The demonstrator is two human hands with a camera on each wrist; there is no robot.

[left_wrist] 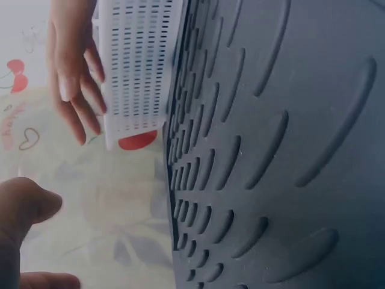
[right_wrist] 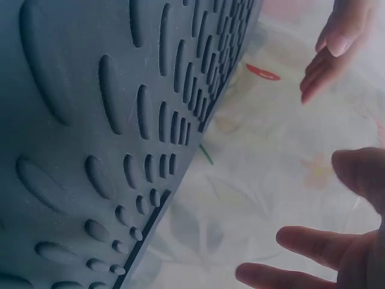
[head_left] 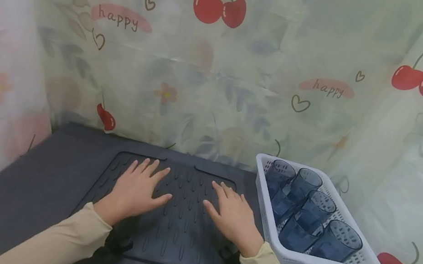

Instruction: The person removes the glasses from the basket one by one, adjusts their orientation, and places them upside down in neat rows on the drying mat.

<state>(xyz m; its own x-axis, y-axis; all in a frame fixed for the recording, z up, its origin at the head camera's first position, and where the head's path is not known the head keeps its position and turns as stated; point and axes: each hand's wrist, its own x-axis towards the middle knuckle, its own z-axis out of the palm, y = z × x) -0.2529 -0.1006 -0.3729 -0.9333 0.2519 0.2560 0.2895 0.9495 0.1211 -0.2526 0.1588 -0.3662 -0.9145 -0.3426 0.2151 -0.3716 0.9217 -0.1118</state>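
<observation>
Both hands hover over a dark ridged drying mat [head_left: 174,237] in the head view, holding nothing. My left hand [head_left: 135,194] is above the mat's left half, fingers spread and pointing away. Over the right half, my right hand [head_left: 233,216] has its fingers extended and its thumb apart. Beside it on the right stands a white perforated plastic basket [head_left: 265,210] with several blue-tinted clear glasses [head_left: 337,239] in it. The left wrist view shows the ridged mat [left_wrist: 264,150] below the hand, and the basket [left_wrist: 138,66] behind the right hand [left_wrist: 72,66].
The mat and basket lie on a dark grey table [head_left: 42,179]. A patterned curtain [head_left: 219,82] with cherries and hearts hangs along the back and both sides, close to the table's edges.
</observation>
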